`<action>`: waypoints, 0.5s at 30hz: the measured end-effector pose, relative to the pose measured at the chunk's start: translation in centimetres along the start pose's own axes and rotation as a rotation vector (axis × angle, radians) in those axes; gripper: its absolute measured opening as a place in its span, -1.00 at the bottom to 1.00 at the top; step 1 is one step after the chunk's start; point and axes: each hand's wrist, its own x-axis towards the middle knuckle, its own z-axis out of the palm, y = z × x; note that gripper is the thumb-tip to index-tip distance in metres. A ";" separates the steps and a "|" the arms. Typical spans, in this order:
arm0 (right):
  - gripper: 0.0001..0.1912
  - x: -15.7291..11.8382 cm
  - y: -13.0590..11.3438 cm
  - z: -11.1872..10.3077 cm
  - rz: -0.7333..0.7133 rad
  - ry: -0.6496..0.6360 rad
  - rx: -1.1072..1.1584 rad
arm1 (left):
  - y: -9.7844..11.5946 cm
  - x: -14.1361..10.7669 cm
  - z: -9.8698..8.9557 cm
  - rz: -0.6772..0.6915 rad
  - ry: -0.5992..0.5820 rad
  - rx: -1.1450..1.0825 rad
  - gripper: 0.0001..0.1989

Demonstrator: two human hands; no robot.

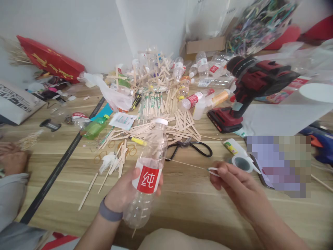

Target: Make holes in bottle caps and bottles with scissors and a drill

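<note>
My left hand (125,189) is wrapped round a clear plastic bottle (147,177), which is tilted with its white cap up and away from me. A red and white label bands its middle. A thin stick tip (134,233) shows below the bottle's base. Right of the bottle, my right hand (231,184) pinches a small white ring (214,171) between thumb and fingers. A thin pale strand (187,163) runs taut from the bottle's side to the ring; I cannot tell how it is fixed. Black-handled pliers (188,146) lie just beyond the bottle.
Wooden sticks (151,132) and several plastic bottles (203,66) crowd the back. A red and black cordless drill (249,90) stands at the right, near a phone (267,173) and a roll of tape (241,163). Another person's hand (13,158) is at the left edge.
</note>
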 end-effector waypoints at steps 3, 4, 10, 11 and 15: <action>-0.50 -0.5 0.1 -2.2 0.027 0.085 -0.006 | 0.1 -0.3 -0.5 0.034 0.040 0.025 -0.41; -0.50 -0.8 0.1 -3.0 0.037 0.120 -0.018 | 0.2 -0.4 -0.7 0.041 0.055 0.035 -0.41; -0.53 -2.1 0.6 -9.0 0.040 0.346 0.002 | -0.2 -0.6 -0.8 -0.020 0.041 0.039 -0.44; -0.54 -2.3 0.9 -9.6 0.054 0.347 0.008 | -0.2 -0.5 -0.7 -0.027 0.037 0.041 -0.44; -0.55 -2.9 1.6 -9.0 0.072 0.404 -0.104 | 0.0 0.0 0.4 -0.008 0.032 0.048 -0.44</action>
